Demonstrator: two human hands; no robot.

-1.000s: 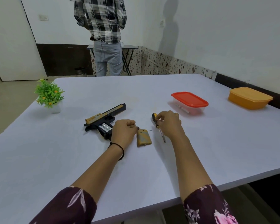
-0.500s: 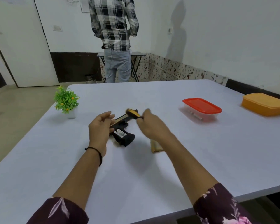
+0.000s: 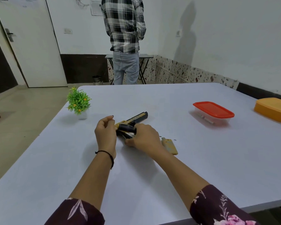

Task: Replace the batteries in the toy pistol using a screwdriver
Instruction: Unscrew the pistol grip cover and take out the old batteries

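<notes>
**Both hands at the pistol, boxes lidded**

Mid-table [image 3: 152, 176], the left hand [image 3: 105, 135] curls round the toy pistol [image 3: 137, 118]. The right hand [image 3: 144, 138] grips the screwdriver [image 3: 126, 127] against it. To the right, the red-lidded clear box [image 3: 213, 111] holds blurred small items. The orange box [image 3: 272, 108] is lidded and opaque.

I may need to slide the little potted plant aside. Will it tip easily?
Probably: the plant looks top-heavy, its foliage wider than its small white pot. Likely light, being small and plastic-looking; push low, at the pot.
</notes>
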